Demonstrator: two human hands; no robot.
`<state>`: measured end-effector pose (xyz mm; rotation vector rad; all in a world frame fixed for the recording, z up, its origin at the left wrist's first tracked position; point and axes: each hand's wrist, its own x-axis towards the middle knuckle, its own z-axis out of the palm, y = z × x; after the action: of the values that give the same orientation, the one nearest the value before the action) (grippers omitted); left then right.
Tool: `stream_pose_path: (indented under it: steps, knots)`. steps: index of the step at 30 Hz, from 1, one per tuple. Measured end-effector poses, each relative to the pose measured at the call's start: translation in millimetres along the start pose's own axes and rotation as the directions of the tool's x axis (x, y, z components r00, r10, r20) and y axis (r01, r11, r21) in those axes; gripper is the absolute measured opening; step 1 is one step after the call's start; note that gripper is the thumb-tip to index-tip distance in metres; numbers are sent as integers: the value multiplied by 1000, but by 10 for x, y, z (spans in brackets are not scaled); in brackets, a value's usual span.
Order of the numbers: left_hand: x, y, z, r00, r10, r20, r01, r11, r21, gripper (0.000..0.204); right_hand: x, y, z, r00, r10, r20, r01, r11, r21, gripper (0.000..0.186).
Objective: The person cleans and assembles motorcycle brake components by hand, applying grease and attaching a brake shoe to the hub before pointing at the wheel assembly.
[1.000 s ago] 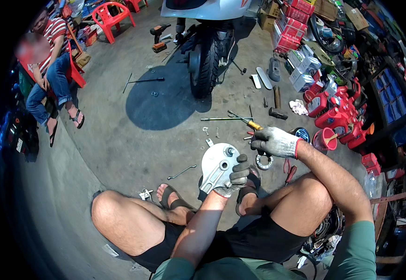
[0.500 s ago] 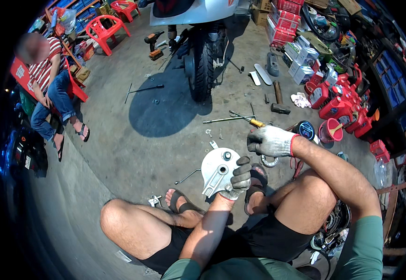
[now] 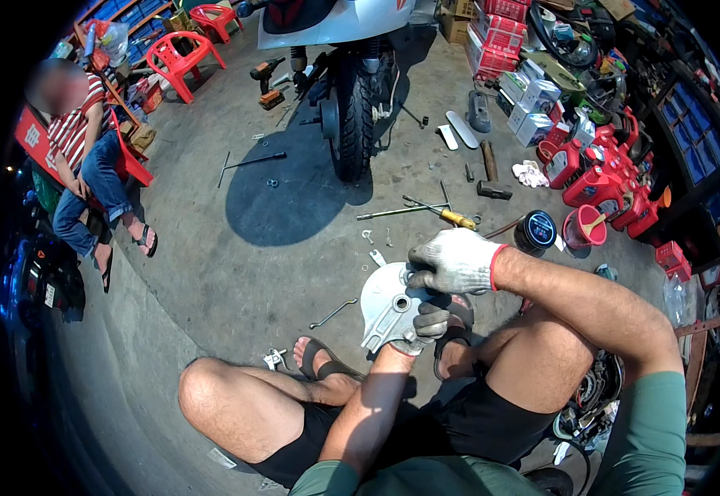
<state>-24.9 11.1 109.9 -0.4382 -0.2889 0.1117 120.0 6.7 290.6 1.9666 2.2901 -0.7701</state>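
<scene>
My left hand [image 3: 428,325], in a dirty work glove, is closed on the right edge of a round silver drum brake plate [image 3: 382,299], held above the ground between my knees. A hole marks the plate's middle and a slotted arm is cast on its lower face. My right hand [image 3: 456,261], gloved in white with a red cuff, reaches over the plate's upper right. Its curled fingers are at the bolt end there and hide it; what they grip cannot be made out. Below left lies a bent wrench [image 3: 332,314], and a small silver metal part [image 3: 275,359] rests by my sandal.
Ahead stands a scooter with its rear tyre [image 3: 352,124]. Around it lie a yellow-handled screwdriver [image 3: 456,218], a hammer [image 3: 492,188], a T-handle wrench [image 3: 252,161] and a cordless drill [image 3: 267,83]. A black round tub [image 3: 535,233] and red bucket [image 3: 583,226] stand right. A person sits left [image 3: 87,140].
My right hand has come left and down from beside the plate onto its upper right bolt end. My left hand still holds the plate, now slightly farther right. The view has shifted a little.
</scene>
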Motion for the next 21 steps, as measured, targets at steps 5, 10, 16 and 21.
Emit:
stream_pose_path:
  steps: [5,10,16,21]
  knots:
    - [24,26,-33,999,-52,0,52,998,39,37,34,95,92,996,-34,-80,32,999,-28,27]
    - [24,78,-170,990,-63,126,72,995,-67,33,26,263,75,987,31,-160,-49,993,-110,26]
    - [74,42,-37,991,-24,133,33,998,-60,17,-73,344,40,983,103,-153,-121,986,-112,29]
    - [64,49,-50,990,-20,137,29,997,-65,17,-86,330,32,984,106,-146,-122,987,-101,29]
